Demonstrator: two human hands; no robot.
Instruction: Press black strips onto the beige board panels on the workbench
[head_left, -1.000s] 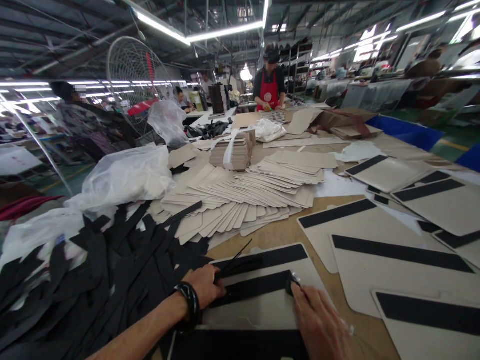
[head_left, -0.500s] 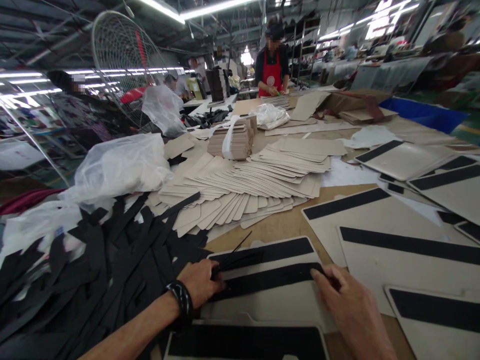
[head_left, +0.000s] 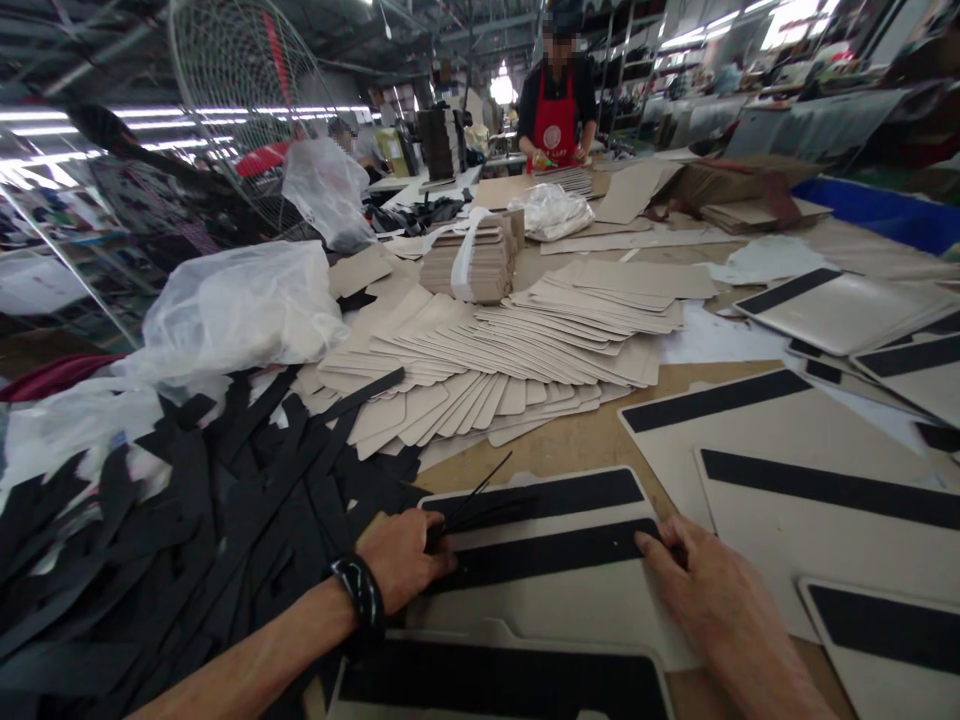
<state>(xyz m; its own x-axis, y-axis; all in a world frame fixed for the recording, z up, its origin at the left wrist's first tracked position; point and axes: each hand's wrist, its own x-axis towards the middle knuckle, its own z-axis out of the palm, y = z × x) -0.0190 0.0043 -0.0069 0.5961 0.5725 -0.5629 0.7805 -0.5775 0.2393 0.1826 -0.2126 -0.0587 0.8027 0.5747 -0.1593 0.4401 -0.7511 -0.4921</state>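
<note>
My left hand (head_left: pixel 405 553), with a dark bangle at the wrist, is closed around several black strips (head_left: pixel 480 500) seen nearly edge-on. It rests at the left end of another black strip (head_left: pixel 555 553), which lies across a beige panel (head_left: pixel 570 600). My right hand (head_left: pixel 701 580) is closed at that strip's right end, thumb and bent fingers against the strip and the panel's edge. Just above, a second panel shows a black strip (head_left: pixel 577 493) along its top edge. Nearest me is one more panel with a wide black strip (head_left: pixel 502 680).
Loose black strips (head_left: pixel 247 530) are heaped at the left. Beyond my hands, beige boards (head_left: pixel 480 345) lie fanned out before a tied stack (head_left: pixel 469 262). Panels with strips (head_left: pixel 810 540) overlap at the right. A person in a red apron (head_left: pixel 556 115) stands across the table.
The view has tilted down a little and shifted left. Both hands keep their places at the two ends of the strip, and the strip's right end lies slightly flatter on the panel.
</note>
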